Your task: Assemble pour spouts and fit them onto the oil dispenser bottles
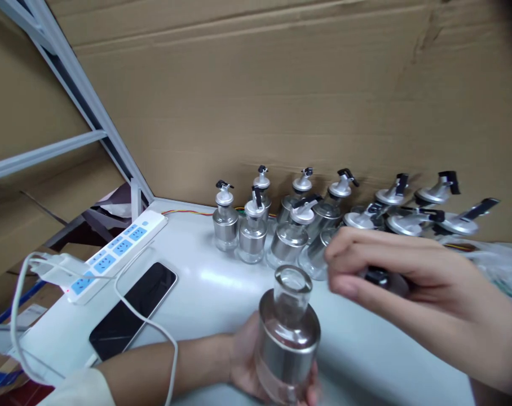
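My left hand (250, 361) is wrapped round the lower body of a glass bottle (287, 344) with a metal sleeve. The bottle's mouth is open and faces up, tilted slightly towards me. Up and to the right of that mouth, apart from it, my right hand (412, 282) is closed on a pourer top (378, 276). Only a black part and some dull metal of it show between the curled fingers; the rest is hidden. Behind both hands stand several similar bottles (252, 234) fitted with silver pourer tops (302, 213) that have black levers.
On the left of the white table (205, 304) lie a white power strip (120, 248) and a phone (133, 310). A white cable (152, 321) loops over my left forearm. Cardboard (260, 96) walls the back; plastic bags (497, 265) lie at right.
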Demonstrator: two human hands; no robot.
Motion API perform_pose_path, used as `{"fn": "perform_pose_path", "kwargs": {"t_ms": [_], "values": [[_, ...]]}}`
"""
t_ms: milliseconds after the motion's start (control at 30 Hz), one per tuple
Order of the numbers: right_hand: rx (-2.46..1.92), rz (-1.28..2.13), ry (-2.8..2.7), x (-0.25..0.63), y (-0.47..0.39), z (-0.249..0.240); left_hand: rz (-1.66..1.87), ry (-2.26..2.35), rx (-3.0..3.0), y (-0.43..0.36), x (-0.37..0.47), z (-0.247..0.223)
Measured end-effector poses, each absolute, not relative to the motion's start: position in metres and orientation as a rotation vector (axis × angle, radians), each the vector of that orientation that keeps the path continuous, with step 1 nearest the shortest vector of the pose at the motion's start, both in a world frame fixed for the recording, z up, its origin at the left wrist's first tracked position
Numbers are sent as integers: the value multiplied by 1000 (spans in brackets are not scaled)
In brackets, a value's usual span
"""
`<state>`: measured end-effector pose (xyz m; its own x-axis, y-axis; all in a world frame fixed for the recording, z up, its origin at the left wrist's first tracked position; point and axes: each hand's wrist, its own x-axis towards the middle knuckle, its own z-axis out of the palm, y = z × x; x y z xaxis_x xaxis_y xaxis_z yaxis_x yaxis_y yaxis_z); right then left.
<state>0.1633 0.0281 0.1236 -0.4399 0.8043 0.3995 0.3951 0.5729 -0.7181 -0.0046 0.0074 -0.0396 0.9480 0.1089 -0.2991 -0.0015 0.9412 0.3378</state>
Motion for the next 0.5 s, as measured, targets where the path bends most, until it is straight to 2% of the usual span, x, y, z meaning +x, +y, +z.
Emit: {"fn": "perform_pose_path", "kwargs": {"t_ms": [233,400,500], "values": [[-989,848,-1610,149,29,121,-53,424,330,-1,4,-65],[-797,1122,-1110,132,25,120,-14,341,335,-1,1,-64],[-738,1238,-1024,123,20,119,-12,349,340,-1,0,-61]]}}
